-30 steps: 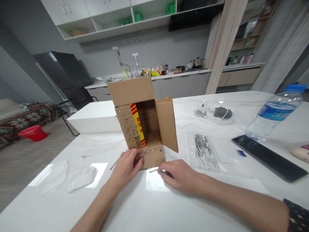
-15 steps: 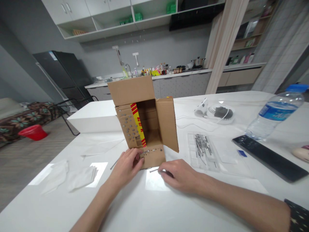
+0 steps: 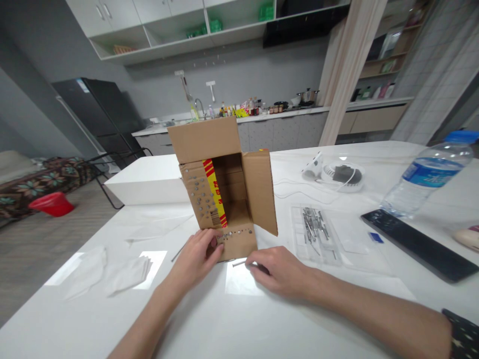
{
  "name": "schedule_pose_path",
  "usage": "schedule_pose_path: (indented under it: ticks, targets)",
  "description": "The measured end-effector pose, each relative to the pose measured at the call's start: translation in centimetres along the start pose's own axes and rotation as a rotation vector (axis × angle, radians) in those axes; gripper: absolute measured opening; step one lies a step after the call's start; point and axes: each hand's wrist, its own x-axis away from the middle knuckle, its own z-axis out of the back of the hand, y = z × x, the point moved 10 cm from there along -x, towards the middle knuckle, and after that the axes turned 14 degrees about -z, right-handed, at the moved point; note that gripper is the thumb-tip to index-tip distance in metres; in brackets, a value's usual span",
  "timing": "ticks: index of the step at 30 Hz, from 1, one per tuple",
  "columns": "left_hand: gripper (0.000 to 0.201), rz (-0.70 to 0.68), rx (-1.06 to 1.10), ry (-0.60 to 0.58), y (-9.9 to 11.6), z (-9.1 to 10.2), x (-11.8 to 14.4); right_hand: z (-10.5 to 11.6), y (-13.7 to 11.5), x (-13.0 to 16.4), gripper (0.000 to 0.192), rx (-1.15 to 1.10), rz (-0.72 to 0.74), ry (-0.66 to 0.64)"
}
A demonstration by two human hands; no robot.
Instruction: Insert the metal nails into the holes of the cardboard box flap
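So the cardboard box (image 3: 232,182) stands on the white counter (image 3: 209,319) right in front of the person, mouth facing them and flaps spread. Going by what shows, a fair bit looks done: the left flap (image 3: 192,199) is dotted with grey studs (image 3: 198,194), and there's a rough line of round heads and dark spots across the lower flap (image 3: 241,247). The right flap (image 3: 264,192) and top flap (image 3: 205,142) show none on the sides facing us. Plenty of metal pieces (image 3: 314,225) lie loose in the clear tray (image 3: 298,227), so I'd guess there's more left, tbh. Right hand (image 3: 275,269) has its fingers curled around a metal pin (image 3: 238,264), one end poking out just in front of the lower flap. Left hand (image 3: 196,257) is bent over that flap's left side; can't tell if it's gripping anything. A thin rod (image 3: 178,253) sticks out beside it.
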Motion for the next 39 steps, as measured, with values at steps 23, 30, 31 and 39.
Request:
schedule_pose_path:
  ticks: [23, 30, 31, 39]
  targets:
    - [0.018, 0.013, 0.081, -0.022, -0.03, -0.05, 0.07, -0.02, 0.02, 0.03, 0.02, -0.003, -0.011, -0.006]
    - [0.018, 0.009, 0.09, -0.03, -0.08, -0.26, 0.13, -0.01, 0.06, 0.04, 0.021, -0.012, -0.006, -0.002]
    - [0.017, 0.011, 0.091, -0.035, -0.12, -0.33, 0.15, -0.01, 0.05, 0.03, 0.021, -0.013, -0.007, -0.003]
    - [0.018, 0.015, 0.1, -0.044, -0.11, -0.27, 0.2, 0.04, -0.01, -0.02, 0.021, -0.011, -0.013, -0.004]
